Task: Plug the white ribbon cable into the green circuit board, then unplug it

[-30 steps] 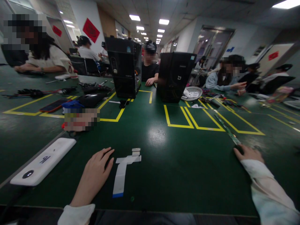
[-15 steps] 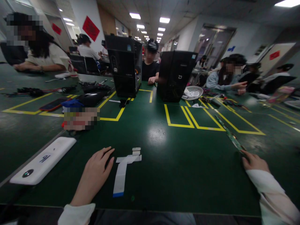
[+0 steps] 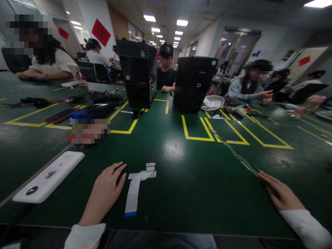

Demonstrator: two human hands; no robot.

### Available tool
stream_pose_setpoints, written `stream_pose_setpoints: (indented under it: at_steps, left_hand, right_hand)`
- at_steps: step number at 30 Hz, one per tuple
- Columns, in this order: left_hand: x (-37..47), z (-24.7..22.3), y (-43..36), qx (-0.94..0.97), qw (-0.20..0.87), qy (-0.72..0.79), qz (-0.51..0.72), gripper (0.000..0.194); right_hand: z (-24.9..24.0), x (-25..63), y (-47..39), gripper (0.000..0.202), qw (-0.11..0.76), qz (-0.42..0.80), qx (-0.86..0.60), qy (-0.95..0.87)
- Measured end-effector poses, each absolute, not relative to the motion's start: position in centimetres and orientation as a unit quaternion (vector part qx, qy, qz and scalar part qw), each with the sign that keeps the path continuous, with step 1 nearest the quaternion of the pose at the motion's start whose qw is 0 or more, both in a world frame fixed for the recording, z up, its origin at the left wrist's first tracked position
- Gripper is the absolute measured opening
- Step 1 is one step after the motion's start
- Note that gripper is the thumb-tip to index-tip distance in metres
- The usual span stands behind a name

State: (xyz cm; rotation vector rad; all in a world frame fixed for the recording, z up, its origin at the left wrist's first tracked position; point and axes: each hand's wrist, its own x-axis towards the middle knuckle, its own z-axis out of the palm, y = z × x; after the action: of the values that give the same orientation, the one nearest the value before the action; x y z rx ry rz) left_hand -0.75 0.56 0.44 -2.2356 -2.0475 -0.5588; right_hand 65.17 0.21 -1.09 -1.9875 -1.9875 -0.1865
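Note:
My left hand (image 3: 107,188) lies on the green table with its fingers loosely apart, holding nothing. Just to its right rests a white flat ribbon cable (image 3: 134,193), with a blue end toward me and a small connector at its far end. At the right, my right hand (image 3: 281,192) grips the near end of a long, narrow green circuit board strip (image 3: 237,156). The strip slants away to the left, its far end over the yellow tape lines. My fingers partly cover its near end.
A white power bank-like device (image 3: 52,176) lies at the left. Two black computer towers (image 3: 140,76) (image 3: 194,83) stand across the table. Cables (image 3: 35,101), a red-edged phone (image 3: 59,116) and a white basket (image 3: 213,102) are farther off. Several people sit around.
The circuit board strip's far end has swung to the left, and my right hand has turned with it and shifted slightly. My left hand and the ribbon cable have stayed in place.

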Motion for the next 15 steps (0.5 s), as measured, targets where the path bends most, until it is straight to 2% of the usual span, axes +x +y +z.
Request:
stream_pose_setpoints:
  at_steps: [5,11,15]
  left_hand:
    - [-0.8,0.4,0.6,-0.726,0.042,-0.664,-0.176,0.049]
    - [-0.9,0.3,0.8,-0.733,0.057,-0.655,-0.177,0.050]
    - [-0.9,0.2,0.8,-0.733,0.058,-0.655,-0.176,0.050]
  right_hand:
    - [-2.1,66.7,-1.3,0.054,0.209,-0.133,-0.802,-0.544]
    - [-1.6,68.9,0.0,0.064,0.148,-0.091,-0.867,-0.466]
    - [-1.1,70.0,1.8,0.054,0.121,-0.061,-0.873,-0.468]
